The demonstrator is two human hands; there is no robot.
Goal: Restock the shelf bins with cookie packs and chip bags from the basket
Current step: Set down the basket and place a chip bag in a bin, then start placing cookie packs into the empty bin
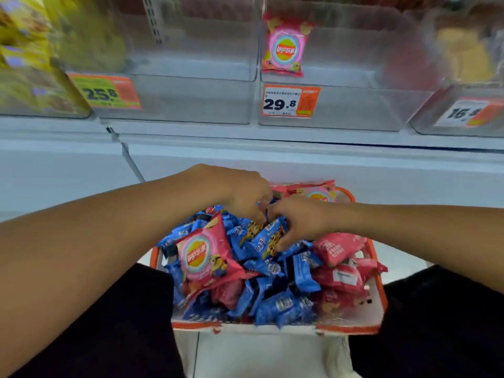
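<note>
Picking step in hand: blue cookie packs (pixel 268 238) are gripped by the left hand (pixel 245 195) and right hand (pixel 300 219) inside the basket (pixel 380 304) — fingers curled. Next — a lift to the clear bin (pixel 191 99) is called for.

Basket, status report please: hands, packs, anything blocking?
Left hand and right hand both gripping blue cookie packs in basket. Bin 29.8 holds one chip bag. Nothing blocking.

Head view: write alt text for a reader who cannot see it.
Both hands reach into an orange-rimmed basket heaped with blue cookie packs and pink chip bags; the left hand and right hand curl around blue cookie packs at the top of the pile. Above, clear shelf bins carry orange price tags, and one pink chip bag stands in the bin tagged 29.8.
</note>
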